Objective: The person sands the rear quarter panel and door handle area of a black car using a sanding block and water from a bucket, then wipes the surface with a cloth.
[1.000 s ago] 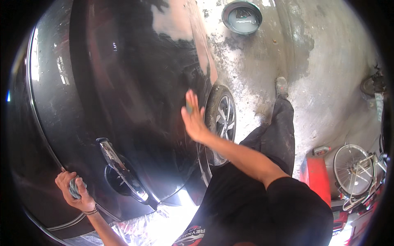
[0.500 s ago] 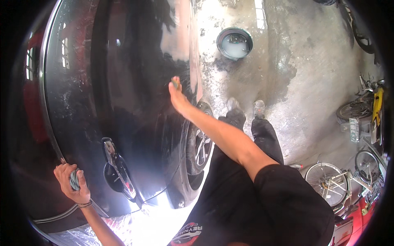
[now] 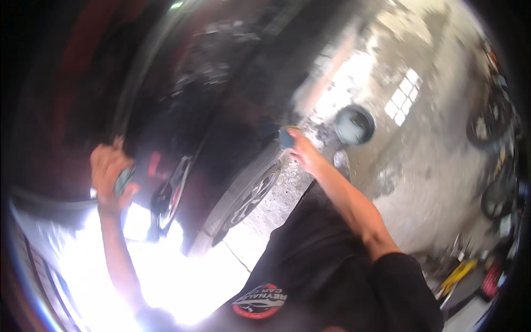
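Observation:
My right hand (image 3: 304,152) is closed on a small blue-grey pad with a yellow edge (image 3: 286,136), held at the side edge of a dark, glossy car (image 3: 238,110) above its wheel (image 3: 251,202). On the left, my left hand (image 3: 109,172) curls around a wadded grey-green cloth (image 3: 125,178) over the dark bodywork. The car's side mirror (image 3: 172,196) lies between my two arms, nearer the left hand. Blur softens the details of the pad and the cloth.
A dark bucket (image 3: 371,123) of cloudy water stands on the wet concrete floor (image 3: 420,171), just beyond my right hand. Bicycle parts, wheels (image 3: 489,124) and a yellow piece (image 3: 458,275) line the right side. Strong glare covers the lower left.
My view has turned and shifted, so the car now slants. The right hand has come closer to the wheel and the car's edge. The left hand keeps its cloth.

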Available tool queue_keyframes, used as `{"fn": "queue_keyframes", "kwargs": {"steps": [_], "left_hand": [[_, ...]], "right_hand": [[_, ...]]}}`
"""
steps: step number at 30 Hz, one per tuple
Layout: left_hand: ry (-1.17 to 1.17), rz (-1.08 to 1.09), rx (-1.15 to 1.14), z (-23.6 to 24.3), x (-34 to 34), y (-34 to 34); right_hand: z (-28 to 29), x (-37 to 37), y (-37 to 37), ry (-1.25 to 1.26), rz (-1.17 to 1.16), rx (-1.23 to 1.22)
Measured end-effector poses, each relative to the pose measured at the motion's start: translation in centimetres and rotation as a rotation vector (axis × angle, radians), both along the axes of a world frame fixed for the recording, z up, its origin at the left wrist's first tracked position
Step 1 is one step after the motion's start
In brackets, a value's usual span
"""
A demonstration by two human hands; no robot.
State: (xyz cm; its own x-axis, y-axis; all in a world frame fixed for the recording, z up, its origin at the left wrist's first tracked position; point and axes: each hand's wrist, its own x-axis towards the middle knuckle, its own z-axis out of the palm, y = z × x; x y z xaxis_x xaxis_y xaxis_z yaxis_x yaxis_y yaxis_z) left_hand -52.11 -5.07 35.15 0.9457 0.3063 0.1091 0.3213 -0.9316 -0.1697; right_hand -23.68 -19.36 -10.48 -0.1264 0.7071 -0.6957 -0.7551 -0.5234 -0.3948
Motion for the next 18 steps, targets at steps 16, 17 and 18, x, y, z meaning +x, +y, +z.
{"fn": "queue_keyframes", "kwargs": {"steps": [16, 17, 18], "left_hand": [[-1.658, 0.978, -1.531, -27.6, 15.6, -39.0], [-1.724, 1.0, -1.62, -28.7, 17.1, -42.9], [-1.811, 0.997, -1.595, -31.1, 19.6, -43.4]], "right_hand": [[18.4, 8.9, -6.4, -0.3, 1.163, 0.732], [18.5, 8.1, -7.1, -0.388, 1.297, 0.917], [19.2, 7.9, -6.1, -0.36, 1.331, 0.991]]}}
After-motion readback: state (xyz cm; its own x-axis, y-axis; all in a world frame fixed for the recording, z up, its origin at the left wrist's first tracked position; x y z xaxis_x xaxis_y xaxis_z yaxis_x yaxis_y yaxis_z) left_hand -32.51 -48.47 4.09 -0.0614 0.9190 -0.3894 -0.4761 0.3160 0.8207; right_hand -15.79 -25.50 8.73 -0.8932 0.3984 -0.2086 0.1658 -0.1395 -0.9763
